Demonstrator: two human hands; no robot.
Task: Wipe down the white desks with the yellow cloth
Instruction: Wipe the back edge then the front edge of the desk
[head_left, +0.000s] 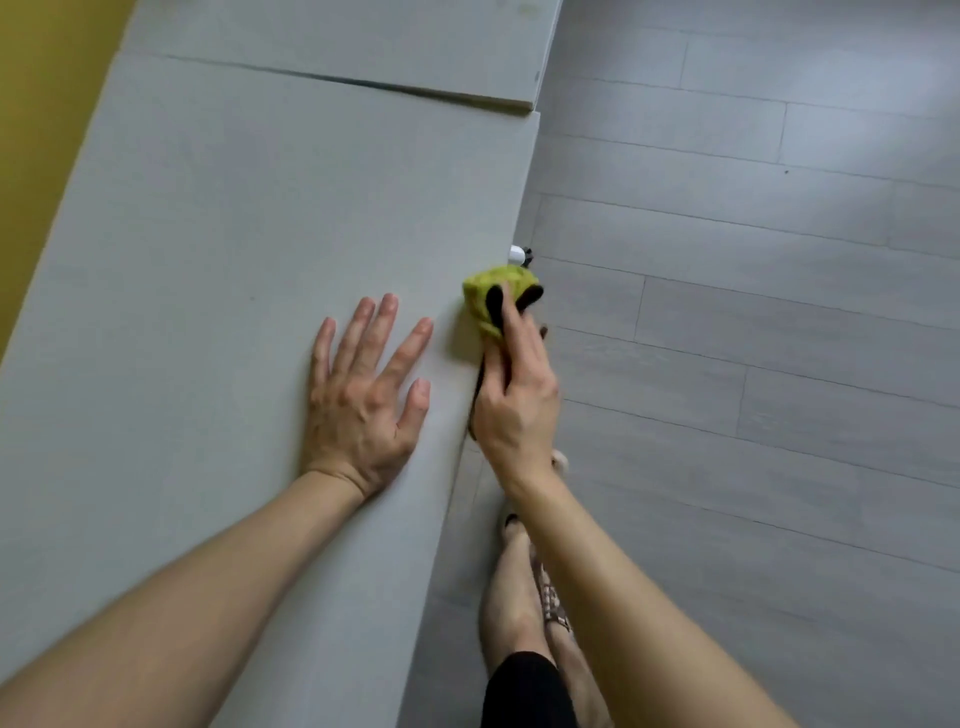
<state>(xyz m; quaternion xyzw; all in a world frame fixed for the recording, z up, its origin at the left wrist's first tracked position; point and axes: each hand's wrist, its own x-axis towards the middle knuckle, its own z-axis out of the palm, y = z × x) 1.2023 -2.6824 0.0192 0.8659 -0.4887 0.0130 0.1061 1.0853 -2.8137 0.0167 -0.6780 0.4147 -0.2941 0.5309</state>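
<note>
Yellow-green and bunched, the cloth (491, 291) sits on the edge of the desk (234, 234), just past the knuckles of the right hand (514, 405), whose fingers pinch it from above. Dark patches show between those fingers, and I cannot tell whether they belong to the cloth. The left hand (363, 395) lies flat on the desk just beside the right one, fingers spread and straight, holding nothing. From my seat I read that as a brace: the palm takes weight so the body can lean while the other hand works the rim. The 2 hands are near each other but apart.

Keeping the cloth balled makes sense here, I judge, since a narrow edge wants a small firm pad more than a wide sheet.

Well ahead of both hands a 2nd desk (363, 41) butts against this one, with a dark seam between them. Just beyond the cloth a small white and black thing (519, 255) pokes out at the edge, too small to name. Right of the right hand is grey plank floor (727, 312). Below its forearm are the person's feet (514, 597). Far left of the left hand runs a yellow wall (31, 104).
</note>
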